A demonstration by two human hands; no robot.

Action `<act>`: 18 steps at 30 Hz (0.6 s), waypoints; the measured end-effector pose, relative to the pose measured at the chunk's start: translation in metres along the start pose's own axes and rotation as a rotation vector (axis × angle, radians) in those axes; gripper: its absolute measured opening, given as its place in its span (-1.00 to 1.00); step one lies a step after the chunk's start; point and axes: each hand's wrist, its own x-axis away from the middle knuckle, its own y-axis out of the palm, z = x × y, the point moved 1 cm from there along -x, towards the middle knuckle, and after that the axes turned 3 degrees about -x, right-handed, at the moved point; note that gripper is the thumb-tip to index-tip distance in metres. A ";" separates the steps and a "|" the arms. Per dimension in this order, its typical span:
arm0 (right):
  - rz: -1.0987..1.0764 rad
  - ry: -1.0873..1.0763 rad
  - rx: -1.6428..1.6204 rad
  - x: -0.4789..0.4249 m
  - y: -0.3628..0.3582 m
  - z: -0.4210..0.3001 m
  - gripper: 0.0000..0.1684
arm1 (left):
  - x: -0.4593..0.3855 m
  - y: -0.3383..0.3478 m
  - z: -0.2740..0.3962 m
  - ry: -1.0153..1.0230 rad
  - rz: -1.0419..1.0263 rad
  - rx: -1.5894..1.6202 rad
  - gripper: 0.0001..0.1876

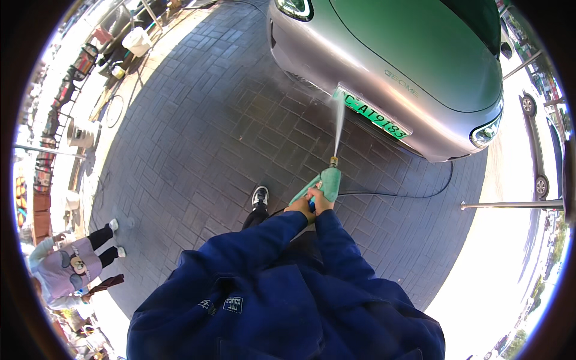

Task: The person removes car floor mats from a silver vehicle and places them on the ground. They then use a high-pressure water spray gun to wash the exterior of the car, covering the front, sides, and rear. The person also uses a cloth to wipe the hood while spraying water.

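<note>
Both of my hands are on a green spray gun [331, 181] with a brass nozzle. My left hand [299, 209] wraps around the lower left of its handle area. Just to its right, my right hand [321, 200] grips the gun beside a small blue part [311, 205]. Fingers overlap there, hiding the trigger. A white water jet [339, 126] leaves the nozzle and strikes the left end of the green licence plate [373, 113], throwing up mist. The plate is mounted on the front bumper of a car [387, 58] with a green bonnet and silvery-pink bumper.
A black hose [405, 195] curves over the wet paving bricks [216, 135] towards the car. At the left stands a person in an apron [72, 265]. Buckets [137, 41] and a rack of mats [47, 162] line that side. A metal pole [508, 205] and a parked car [542, 148] are at right.
</note>
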 end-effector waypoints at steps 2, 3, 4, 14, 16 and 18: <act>0.220 -0.103 -0.170 0.026 0.009 0.001 -0.91 | -0.012 -0.006 -0.013 0.209 -0.229 -0.165 -0.34; 0.348 -0.173 -0.247 0.040 0.019 0.003 -0.89 | -0.013 -0.008 -0.026 0.306 -0.249 -0.155 -0.32; 0.269 -0.209 0.077 0.049 0.038 0.004 -0.84 | -0.012 -0.016 -0.048 0.435 -0.177 0.106 -0.35; 0.272 -0.174 0.684 0.084 0.223 0.081 -0.65 | 0.014 -0.104 -0.209 0.349 -0.107 0.683 -0.34; 0.355 0.036 0.640 0.096 0.225 0.106 -0.55 | 0.024 -0.113 -0.232 0.155 -0.357 0.624 -0.43; 0.498 0.111 0.710 0.113 0.246 0.124 -0.50 | 0.041 -0.124 -0.258 0.130 -0.374 0.662 -0.56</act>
